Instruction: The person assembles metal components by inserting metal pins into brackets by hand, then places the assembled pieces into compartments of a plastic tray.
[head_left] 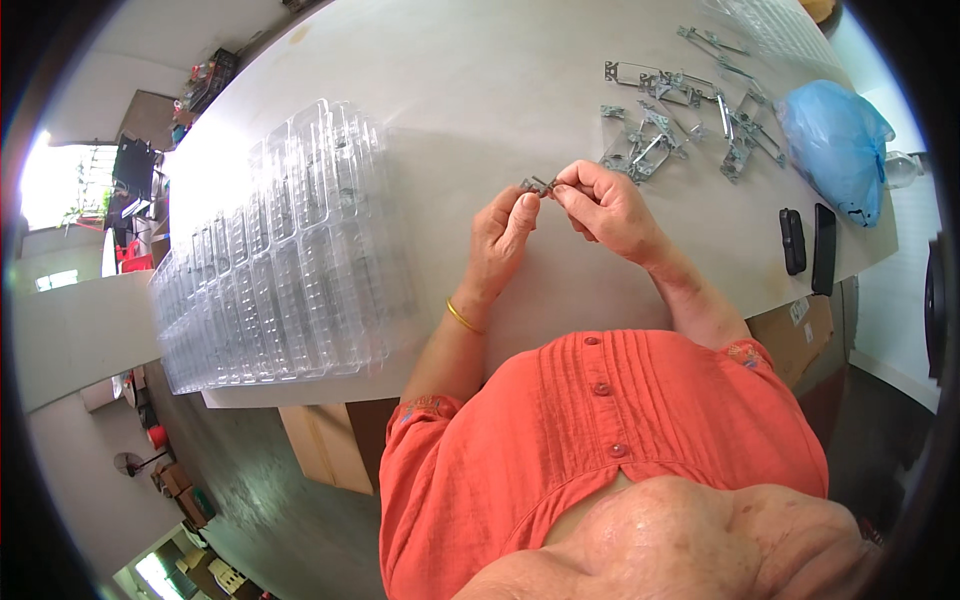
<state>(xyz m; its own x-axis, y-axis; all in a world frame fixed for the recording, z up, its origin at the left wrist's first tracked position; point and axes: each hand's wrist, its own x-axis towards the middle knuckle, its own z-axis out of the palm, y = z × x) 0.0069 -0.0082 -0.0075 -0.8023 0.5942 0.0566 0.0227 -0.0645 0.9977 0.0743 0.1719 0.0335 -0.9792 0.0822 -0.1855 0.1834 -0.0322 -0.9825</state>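
Note:
My left hand and my right hand meet over the middle of the table. Between their fingertips is a small dark metal fitting, pinched from both sides; its exact kind is too small to make out. A yellow bangle circles my left wrist. Just beyond my right hand lies a loose heap of silvery metal fittings, flat pieces with long thin rods or frames. To the left of my hands stand clear plastic blister trays with rows of narrow compartments, some with dark pieces inside.
On the right of the pale table sit a stuffed blue plastic bag, a black case and a black phone-like slab. More clear plastic lies at the far right. Cardboard boxes stand below the near edge.

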